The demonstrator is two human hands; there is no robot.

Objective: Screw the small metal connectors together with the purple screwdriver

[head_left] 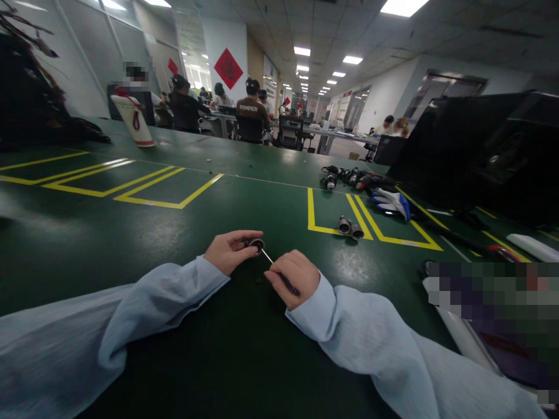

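Between the thumb and fingers of my left hand is a small round metal part, its ring-shaped opening turned toward the right. My right hand is wrapped round the dark handle of a screwdriver. The thin shaft points up and left, and its tip meets the rim of the metal part. A tiny dark ring lies on the green table just below, between my hands. Two similar round metal parts sit side by side at the yellow tape to the right.
Farther back right are several metal parts with dark cables and a white-and-blue glove. A white cup stands at the back left. Black equipment and a pixelated flat object occupy the right side. Several people sit beyond the table.
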